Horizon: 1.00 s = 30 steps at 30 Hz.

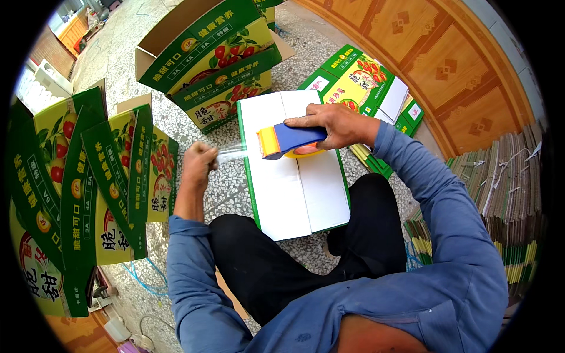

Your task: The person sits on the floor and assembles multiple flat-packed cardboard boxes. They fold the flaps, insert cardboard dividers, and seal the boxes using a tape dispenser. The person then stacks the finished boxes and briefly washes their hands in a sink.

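My right hand (335, 125) grips a blue and yellow tape dispenser (289, 141) over the white bottom flaps of a folded carton (294, 194) that rests against my knees. My left hand (198, 163) is closed on the free end of the clear tape (235, 154), which is stretched from the dispenser to the left past the carton's green edge. The carton's centre seam runs under the dispenser.
Assembled green and yellow fruit cartons (88, 176) stand at my left and more (218, 59) lie ahead. Flat printed cartons (365, 82) lie at the right, and a tall stack of flat cardboard (506, 188) stands at the far right. A wooden door (435, 59) is behind.
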{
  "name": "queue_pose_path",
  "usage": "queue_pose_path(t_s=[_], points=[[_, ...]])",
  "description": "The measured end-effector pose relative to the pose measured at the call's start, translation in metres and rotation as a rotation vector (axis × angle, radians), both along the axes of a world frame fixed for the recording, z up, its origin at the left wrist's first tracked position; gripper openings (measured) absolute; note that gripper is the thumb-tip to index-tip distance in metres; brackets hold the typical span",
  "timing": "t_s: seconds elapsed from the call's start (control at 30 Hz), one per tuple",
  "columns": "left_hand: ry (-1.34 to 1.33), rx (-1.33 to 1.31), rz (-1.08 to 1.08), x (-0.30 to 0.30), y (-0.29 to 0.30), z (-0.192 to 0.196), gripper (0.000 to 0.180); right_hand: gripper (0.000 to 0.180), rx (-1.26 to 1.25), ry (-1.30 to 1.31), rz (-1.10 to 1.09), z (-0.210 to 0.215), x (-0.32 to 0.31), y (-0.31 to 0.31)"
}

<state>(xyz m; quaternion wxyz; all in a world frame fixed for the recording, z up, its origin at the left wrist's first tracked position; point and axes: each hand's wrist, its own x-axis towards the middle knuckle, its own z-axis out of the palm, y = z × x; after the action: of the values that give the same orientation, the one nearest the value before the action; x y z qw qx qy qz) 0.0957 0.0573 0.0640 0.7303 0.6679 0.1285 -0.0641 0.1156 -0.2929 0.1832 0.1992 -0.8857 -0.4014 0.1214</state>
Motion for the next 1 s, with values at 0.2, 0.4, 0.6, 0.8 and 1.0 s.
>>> queue_pose_path(t_s=[0.2,0.4,0.6,0.8,1.0], points=[[0.040,-0.051,0.069,-0.007,0.067,-0.093,0.017,0.057,-0.119,-0.140,0.089,-0.003,0.000,0.022],[-0.048,0.207,-0.046,0.007,0.037,-0.192,0.014,0.062,-0.105,-0.225,0.119,-0.014,0.005,0.041],[0.270,-0.423,0.055,-0.004,-0.057,-0.264,0.036,0.057,0.117,-0.245,0.109,-0.036,0.007,0.030],[0.386,0.323,-0.236,0.030,-0.038,-0.256,0.037,0.057,0.118,-0.228,0.092,-0.034,0.006,0.029],[-0.801,0.821,-0.095,0.151,-0.111,-0.020,0.041,0.052,0.055,-0.218,0.075,-0.032,0.006,0.016]])
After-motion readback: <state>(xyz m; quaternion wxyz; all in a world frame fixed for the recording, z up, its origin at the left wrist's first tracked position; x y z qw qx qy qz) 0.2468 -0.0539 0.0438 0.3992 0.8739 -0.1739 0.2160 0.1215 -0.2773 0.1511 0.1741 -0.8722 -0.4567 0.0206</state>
